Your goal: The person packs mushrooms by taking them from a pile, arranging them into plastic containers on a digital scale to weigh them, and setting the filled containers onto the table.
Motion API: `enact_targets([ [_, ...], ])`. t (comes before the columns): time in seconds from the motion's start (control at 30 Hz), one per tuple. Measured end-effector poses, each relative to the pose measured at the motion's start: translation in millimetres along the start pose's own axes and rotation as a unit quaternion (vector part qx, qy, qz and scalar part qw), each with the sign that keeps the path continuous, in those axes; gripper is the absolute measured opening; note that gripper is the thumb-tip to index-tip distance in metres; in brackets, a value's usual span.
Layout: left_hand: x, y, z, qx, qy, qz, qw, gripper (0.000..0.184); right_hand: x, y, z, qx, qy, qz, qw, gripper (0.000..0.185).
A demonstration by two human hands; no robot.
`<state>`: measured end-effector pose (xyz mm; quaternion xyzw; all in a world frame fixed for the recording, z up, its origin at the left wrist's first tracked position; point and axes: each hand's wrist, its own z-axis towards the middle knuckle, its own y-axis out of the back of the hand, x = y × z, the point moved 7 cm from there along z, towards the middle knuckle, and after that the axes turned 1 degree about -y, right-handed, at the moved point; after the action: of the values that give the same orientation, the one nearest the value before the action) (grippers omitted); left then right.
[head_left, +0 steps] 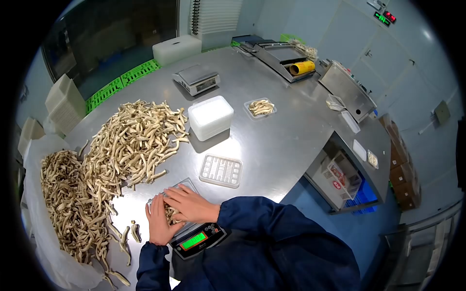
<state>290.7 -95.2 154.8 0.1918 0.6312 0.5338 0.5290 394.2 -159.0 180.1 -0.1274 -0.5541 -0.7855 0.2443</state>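
Both hands lie over a clear plastic tray (188, 183) on a digital scale (201, 247) with a lit green display. Pale, slender mushrooms (170, 212) show between the hands, partly covered by them. My left hand (159, 224) rests along the left side of the mushrooms, its fingers stretched out and its thumb apart. From the right, my right hand (193, 204) reaches across the top with its fingers extended over the mushrooms. An upturned clear tray (221, 170) lies just beyond the scale. Left of my hands spreads a large heap of mushrooms (128, 140).
A stack of white trays (211, 116) stands behind the upturned tray. A filled tray (260, 108) and a second scale (196, 79) sit farther back. At the far right end is a wrapping machine (286, 58). The metal table (272, 155) has a cut-out on the right.
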Motion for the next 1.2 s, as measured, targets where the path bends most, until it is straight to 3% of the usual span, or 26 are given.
enact_targets([
  [0.13, 6.1, -2.1, -3.4, -0.002, 0.0, -0.003, 1.0, 0.11, -1.5, -8.5, 1.1, 0.034, -0.01, -0.014, 0.999, 0.061],
  [0.33, -2.4, 10.3, -6.0, -0.014, -0.009, -0.061, 0.998, 0.108, -7.5, 1.0, 0.3, -0.009, -0.01, 0.037, 0.999, 0.056],
  [0.43, 4.4, 14.4, -19.6, -0.042, 0.035, -0.156, 0.986, 0.102, -25.2, 11.3, -5.4, -0.033, -0.083, 0.047, 0.995, 0.056],
  [0.83, -11.9, -3.5, -28.7, -0.006, 0.079, -0.035, 0.996, 0.09, -23.1, -6.6, -13.4, -0.028, -0.071, 0.014, 0.997, 0.051],
  [0.93, -11.1, 15.3, -32.2, -0.086, 0.039, -0.166, 0.982, 0.083, -42.9, 5.6, -14.8, -0.084, -0.086, 0.076, 0.99, 0.047],
  [0.97, -2.0, 17.5, -34.9, -0.13, 0.061, -0.273, 0.951, 0.075, -50.4, 17.0, -18.3, -0.118, -0.12, 0.113, 0.979, 0.044],
  [1.03, 14.0, 27.8, -49.1, -0.191, 0.121, -0.252, 0.941, 0.06, -68.0, 39.6, -23.7, -0.209, -0.155, 0.17, 0.951, 0.037],
  [1.07, 21.0, 30.1, -58.8, -0.203, 0.168, -0.27, 0.926, 0.055, -79.1, 48.8, -34.1, -0.194, -0.211, 0.185, 0.94, 0.032],
  [1.1, 31.3, 27.3, -69.9, -0.233, 0.19, -0.263, 0.917, 0.051, -87.0, 56.3, -40.8, -0.214, -0.208, 0.222, 0.928, 0.029],
  [1.13, 40.0, 23.6, -78.9, -0.277, 0.196, -0.266, 0.902, 0.044, -94.4, 54.4, -49.7, -0.221, -0.27, 0.305, 0.886, 0.025],
  [1.2, 49.1, 13.4, -92.3, -0.303, 0.26, -0.292, 0.869, 0.038, -96.5, 59.1, -60.4, -0.215, -0.285, 0.227, 0.906, 0.023],
])
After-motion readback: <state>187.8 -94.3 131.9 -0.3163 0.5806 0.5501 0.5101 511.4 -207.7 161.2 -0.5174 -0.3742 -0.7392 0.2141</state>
